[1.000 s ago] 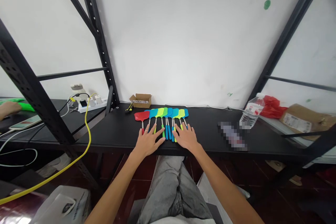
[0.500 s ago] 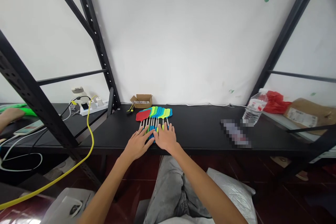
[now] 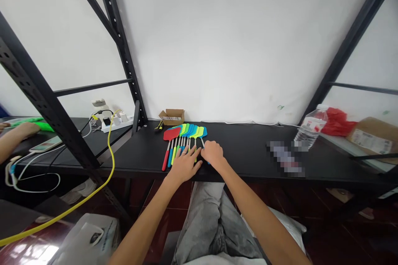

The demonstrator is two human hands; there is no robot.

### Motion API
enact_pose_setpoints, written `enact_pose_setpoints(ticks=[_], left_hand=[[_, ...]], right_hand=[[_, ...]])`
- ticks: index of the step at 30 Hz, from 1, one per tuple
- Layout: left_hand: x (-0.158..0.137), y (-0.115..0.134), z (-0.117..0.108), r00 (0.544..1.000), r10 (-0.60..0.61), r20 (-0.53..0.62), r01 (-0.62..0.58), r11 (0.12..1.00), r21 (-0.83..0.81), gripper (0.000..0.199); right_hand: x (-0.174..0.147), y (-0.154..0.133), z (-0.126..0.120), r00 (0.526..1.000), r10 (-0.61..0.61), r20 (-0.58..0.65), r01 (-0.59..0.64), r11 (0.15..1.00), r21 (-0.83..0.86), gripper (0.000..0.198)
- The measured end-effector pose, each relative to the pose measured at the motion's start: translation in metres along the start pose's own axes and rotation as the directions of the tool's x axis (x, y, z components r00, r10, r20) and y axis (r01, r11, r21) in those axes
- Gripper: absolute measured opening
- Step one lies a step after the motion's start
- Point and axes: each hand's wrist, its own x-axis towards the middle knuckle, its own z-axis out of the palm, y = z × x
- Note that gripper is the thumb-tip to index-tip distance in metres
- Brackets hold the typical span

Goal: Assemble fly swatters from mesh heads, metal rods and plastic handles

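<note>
Several fly swatters with red, yellow-green and blue heads (image 3: 188,131) lie side by side in an overlapping row on the black table. Their thin metal shafts point toward me and end in coloured handles. The red fly swatter (image 3: 172,133) is at the left end, with its red handle in plain sight. My left hand (image 3: 185,165) rests flat across the middle handles, fingers spread. My right hand (image 3: 214,153) is closed over the handle of the blue fly swatter (image 3: 203,131) at the right end; its curled fingers mostly hide that handle.
A small open cardboard box (image 3: 172,116) stands by the wall. To the right are a pixelated item (image 3: 285,158), a water bottle (image 3: 310,127) and a red bag (image 3: 337,122). A yellow cable (image 3: 111,153) crosses the left frame post. A co-worker's hand (image 3: 27,129) is at far left.
My left hand has slid right, uncovering the left-hand handles. My right hand has moved right from the middle handles and closed at the right end. The view has shifted slightly.
</note>
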Motion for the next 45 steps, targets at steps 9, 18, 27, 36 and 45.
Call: enact_pose_setpoints(ticks=[9, 18, 27, 36, 45], left_hand=[[-0.013, -0.027, 0.008, 0.995, -0.060, -0.081, 0.063, 0.997, 0.036, 0.042], [-0.016, -0.027, -0.004, 0.979, -0.180, -0.093, 0.185, 0.982, 0.045, 0.040], [0.029, 0.080, -0.015, 0.946, -0.305, 0.113, 0.325, 0.905, -0.276, 0.048], [0.043, 0.100, 0.003, 0.992, -0.104, 0.075, 0.127, 0.883, -0.452, 0.047], [0.003, 0.081, -0.002, 0.963, -0.006, 0.268, 0.244, 0.439, -0.865, 0.058]], right_hand=[[-0.002, 0.046, -0.010, 0.990, 0.096, 0.106, -0.135, 0.868, 0.478, 0.020], [-0.012, 0.059, 0.001, 0.989, 0.075, 0.125, -0.134, 0.140, 0.981, 0.023], [-0.013, 0.037, -0.007, 0.989, 0.109, 0.096, -0.048, -0.378, 0.924, 0.012], [-0.011, 0.059, -0.017, 0.972, 0.128, 0.197, -0.136, -0.378, 0.916, 0.018], [0.017, 0.094, -0.055, 0.984, 0.157, 0.079, -0.017, -0.363, 0.932, 0.026]])
